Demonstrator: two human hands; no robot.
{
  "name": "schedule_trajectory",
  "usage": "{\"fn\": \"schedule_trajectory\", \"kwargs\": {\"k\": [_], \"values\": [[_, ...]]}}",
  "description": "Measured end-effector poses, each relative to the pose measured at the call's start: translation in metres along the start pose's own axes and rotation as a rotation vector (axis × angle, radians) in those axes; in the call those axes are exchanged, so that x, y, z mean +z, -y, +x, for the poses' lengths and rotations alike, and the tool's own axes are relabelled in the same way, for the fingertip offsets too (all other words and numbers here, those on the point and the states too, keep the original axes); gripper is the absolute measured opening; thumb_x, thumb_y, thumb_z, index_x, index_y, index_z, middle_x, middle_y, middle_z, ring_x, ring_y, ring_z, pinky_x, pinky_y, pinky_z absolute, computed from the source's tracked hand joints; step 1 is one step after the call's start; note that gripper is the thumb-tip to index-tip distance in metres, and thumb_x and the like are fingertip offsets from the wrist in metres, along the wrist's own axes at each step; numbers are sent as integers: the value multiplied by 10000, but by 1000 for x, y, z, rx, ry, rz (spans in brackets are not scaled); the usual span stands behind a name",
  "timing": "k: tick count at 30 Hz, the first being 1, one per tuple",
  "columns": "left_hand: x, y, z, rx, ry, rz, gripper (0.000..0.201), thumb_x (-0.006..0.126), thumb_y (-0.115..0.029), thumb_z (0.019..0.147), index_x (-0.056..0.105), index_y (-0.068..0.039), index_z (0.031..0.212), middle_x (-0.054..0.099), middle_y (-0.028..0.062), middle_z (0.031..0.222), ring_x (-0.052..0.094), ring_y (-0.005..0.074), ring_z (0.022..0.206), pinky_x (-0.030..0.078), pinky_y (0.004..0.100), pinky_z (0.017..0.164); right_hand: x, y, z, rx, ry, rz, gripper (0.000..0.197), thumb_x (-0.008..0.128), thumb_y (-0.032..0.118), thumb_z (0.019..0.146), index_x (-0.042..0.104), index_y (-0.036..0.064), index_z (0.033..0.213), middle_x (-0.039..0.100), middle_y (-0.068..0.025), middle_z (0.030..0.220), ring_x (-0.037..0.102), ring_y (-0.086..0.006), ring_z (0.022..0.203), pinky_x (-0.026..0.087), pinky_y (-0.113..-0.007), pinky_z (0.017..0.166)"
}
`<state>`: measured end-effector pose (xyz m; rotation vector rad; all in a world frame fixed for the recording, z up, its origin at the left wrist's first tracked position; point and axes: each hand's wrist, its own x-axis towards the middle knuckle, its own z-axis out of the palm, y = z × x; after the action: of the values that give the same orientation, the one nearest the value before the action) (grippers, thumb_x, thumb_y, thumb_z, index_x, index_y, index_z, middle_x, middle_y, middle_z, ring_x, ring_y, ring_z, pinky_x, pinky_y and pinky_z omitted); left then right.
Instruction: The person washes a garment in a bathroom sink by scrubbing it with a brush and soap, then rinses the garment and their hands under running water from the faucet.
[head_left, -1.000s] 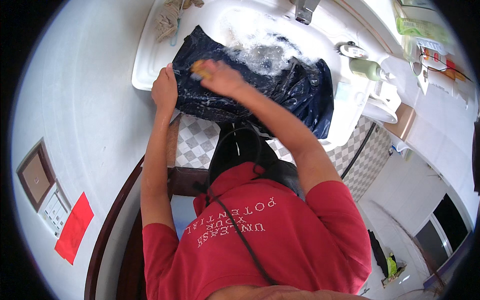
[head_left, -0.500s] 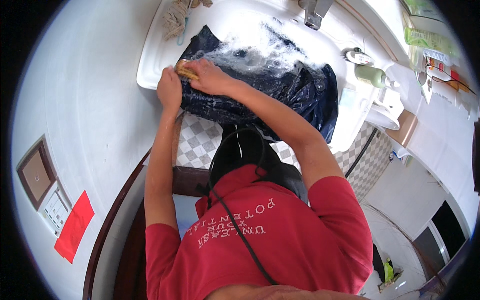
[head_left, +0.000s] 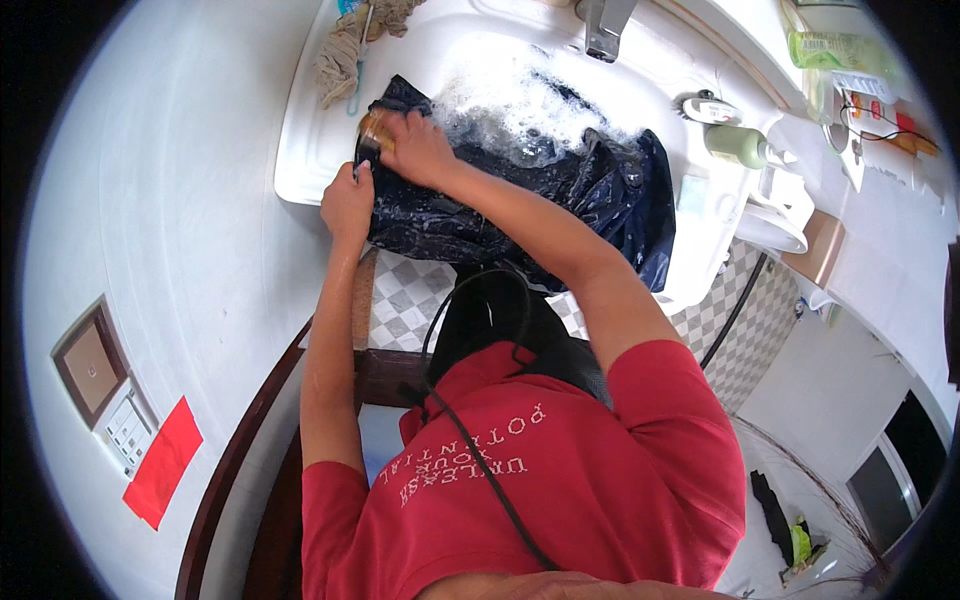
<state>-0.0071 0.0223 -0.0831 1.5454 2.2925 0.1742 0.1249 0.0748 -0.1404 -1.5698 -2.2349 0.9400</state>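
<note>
A soaked dark navy garment (head_left: 490, 195) lies bunched across the white sink (head_left: 298, 150), with white suds (head_left: 525, 110) over its far side. My right hand (head_left: 420, 150) is closed around a scrubbing brush (head_left: 374, 130) with a wooden-coloured back, which rests on the garment's left end. The brush's bristles are hidden. Just nearer, my left hand (head_left: 348, 205) pinches the garment's left edge and holds it at the sink's near left side.
A grey faucet (head_left: 604, 28) stands at the back of the sink. Greyish cloth (head_left: 340, 65) lies at the far left. Along the right are a white-backed brush (head_left: 710, 110), a green pump bottle (head_left: 738, 146) and a white basin (head_left: 770, 228). A wall borders the left.
My right hand has moved the brush slightly away from my left hand, toward the sink's far side. My left hand keeps its grip on the garment's edge. The whole view has shifted slightly.
</note>
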Motion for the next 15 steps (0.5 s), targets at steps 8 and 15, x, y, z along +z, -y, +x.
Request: {"fn": "schedule_trajectory", "kwargs": {"k": [8, 15], "values": [[7, -6, -8, 52, -98, 168, 306, 433, -360, 892, 578, -91, 887, 624, 185, 729, 602, 390, 688, 463, 484, 606, -24, -29, -27, 165, 368, 161, 524, 506, 381, 831, 356, 157, 1280, 477, -203, 1141, 534, -337, 1044, 476, -441, 803], [7, -2, -7, 119, -60, 135, 297, 432, -358, 899, 566, -95, 869, 618, 178, 690, 606, 377, 656, 469, 473, 575, -98, -125, -74, 439, 402, -583, 417, 509, 373, 855, 429, 237, 1242, 477, -142, 1155, 560, -301, 944, 493, -417, 719]]}}
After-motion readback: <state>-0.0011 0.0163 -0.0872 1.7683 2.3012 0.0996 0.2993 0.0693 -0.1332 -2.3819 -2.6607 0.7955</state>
